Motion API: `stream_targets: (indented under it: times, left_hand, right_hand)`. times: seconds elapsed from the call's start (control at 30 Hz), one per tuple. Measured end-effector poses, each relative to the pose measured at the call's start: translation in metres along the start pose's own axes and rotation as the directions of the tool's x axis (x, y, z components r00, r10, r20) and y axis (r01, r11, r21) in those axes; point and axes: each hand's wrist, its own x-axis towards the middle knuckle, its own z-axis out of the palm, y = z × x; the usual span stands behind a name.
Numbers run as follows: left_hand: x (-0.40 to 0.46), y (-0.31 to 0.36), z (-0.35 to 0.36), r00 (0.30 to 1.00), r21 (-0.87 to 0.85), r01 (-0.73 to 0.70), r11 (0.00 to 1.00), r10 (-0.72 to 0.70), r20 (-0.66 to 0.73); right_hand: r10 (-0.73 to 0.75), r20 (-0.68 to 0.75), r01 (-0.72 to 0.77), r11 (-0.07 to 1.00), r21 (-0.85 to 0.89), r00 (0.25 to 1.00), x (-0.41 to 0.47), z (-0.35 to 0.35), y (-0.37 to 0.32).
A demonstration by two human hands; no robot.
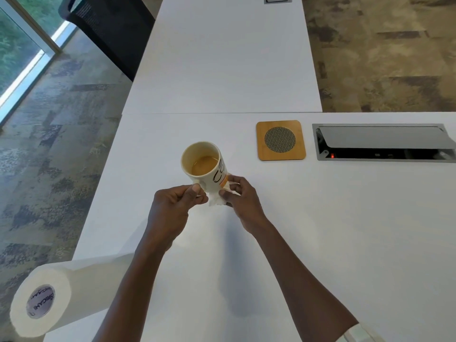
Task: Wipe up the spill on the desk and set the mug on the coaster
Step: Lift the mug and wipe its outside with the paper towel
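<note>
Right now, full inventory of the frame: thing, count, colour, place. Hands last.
mug: 1, cream with dark lettering, holds brown liquid, tilted, held near the desk's middle
paper towel piece: 1, white, crumpled at the mug's base
coaster: 1, wooden with grey mesh disc, right of the mug, bare
desk: 1, white, near; a second white tabletop butts on behind
paper towel roll: 1, white, lying on its side at the desk's near left corner
cable box: 1, grey lid open, red light inside, far right
chair: 1, black, top left
left hand: 1, grip on the mug's handle
right hand: 1, pinches the paper towel piece against the mug's base
</note>
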Motion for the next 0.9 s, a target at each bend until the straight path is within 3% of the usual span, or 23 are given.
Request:
stream_targets:
  times: [0.13,0.33,0.5,0.63,0.9]
  left_hand:
    - [-0.001,0.004,0.000,1.000,0.011,-0.011,1.000,0.011,0.018]
    - [-0.004,0.013,-0.003,0.999,0.045,-0.016,0.999,0.013,0.052]
    - [-0.006,0.017,-0.006,0.995,0.092,-0.016,0.996,0.006,0.102]
    - [-0.008,0.020,-0.011,0.989,0.091,-0.007,0.996,-0.006,0.146]
    - [-0.011,0.015,-0.016,0.987,0.068,-0.008,0.998,-0.003,0.163]
  right_hand:
    - [0.029,-0.015,-0.024,0.961,0.275,0.999,0.003,0.005,-0.007]
    - [-0.080,0.155,-0.039,0.763,0.645,0.985,0.009,0.004,-0.013]
    - [-0.100,0.194,-0.069,0.703,0.708,0.976,0.018,0.005,-0.014]
    - [-0.118,0.235,-0.076,0.730,0.679,0.965,0.020,0.010,-0.017]
    - [0.005,0.339,-0.251,0.681,0.688,0.941,0.013,0.031,-0.008]
